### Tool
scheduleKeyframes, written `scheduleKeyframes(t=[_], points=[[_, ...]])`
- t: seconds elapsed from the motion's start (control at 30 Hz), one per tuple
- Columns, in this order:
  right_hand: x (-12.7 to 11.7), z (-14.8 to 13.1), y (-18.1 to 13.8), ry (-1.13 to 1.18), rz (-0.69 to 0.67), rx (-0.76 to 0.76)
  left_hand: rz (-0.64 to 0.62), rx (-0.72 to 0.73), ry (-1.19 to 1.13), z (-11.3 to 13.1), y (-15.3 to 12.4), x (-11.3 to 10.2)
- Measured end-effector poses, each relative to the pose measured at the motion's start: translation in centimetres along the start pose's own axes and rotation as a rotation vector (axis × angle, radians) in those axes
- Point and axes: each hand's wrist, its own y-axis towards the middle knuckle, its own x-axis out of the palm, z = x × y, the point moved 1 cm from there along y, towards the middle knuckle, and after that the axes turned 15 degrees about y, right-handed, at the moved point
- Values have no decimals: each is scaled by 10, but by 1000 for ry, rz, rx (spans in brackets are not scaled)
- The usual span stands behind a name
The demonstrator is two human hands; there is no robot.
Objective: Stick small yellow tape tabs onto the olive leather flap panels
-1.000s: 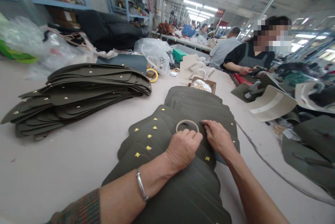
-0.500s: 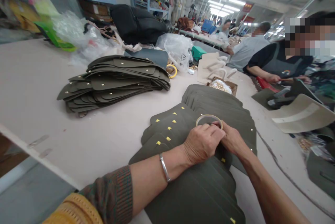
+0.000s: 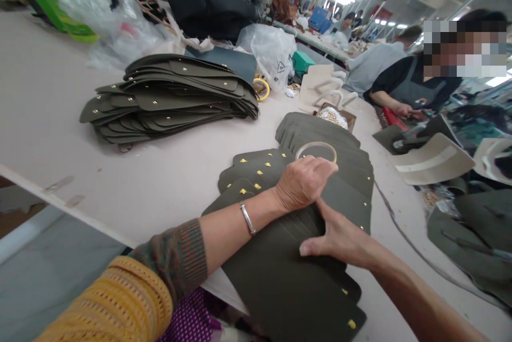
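- Resting on the row of dark leather pieces (image 3: 280, 272), the left hand (image 3: 302, 183) is curled closed, touching the near edge of the tape ring (image 3: 316, 151).
- The right hand (image 3: 340, 236) is pressed open and flat on the pieces, nearer than the ring.
- Another stack (image 3: 172, 99) is seen well left of the ring.

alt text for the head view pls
Left hand curled on a fanned row of dark olive panels beside a pale ring, right hand flat on a nearer panel. Another panel stack lies left; a co-worker sits opposite.
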Motion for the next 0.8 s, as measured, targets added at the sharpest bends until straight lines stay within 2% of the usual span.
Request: scheduleKeyframes(t=[0.1,0.2,0.33,0.43,0.53,0.67,0.73,0.8], points=[[22,-7,-12,-32,110,64,-8,46,2,4,0,-2],[35,-7,-14,17,158,81,-24,73,7,8,-1,-3],[37,1,-6,120,155,66,-14,57,-27,16,6,-14],[28,5,-2,201,97,55,14,41,-65,13,18,-40],[12,1,-1,152,69,40,45,-56,14,-13,27,-78],[-14,-22,-6,-209,123,-47,4,-297,301,-78,10,-125],[-21,-35,-14,-437,150,-98,-106,-427,467,-112,-11,-136],[-24,-43,-24,-659,162,-113,-277,-521,580,-139,-36,-138]])
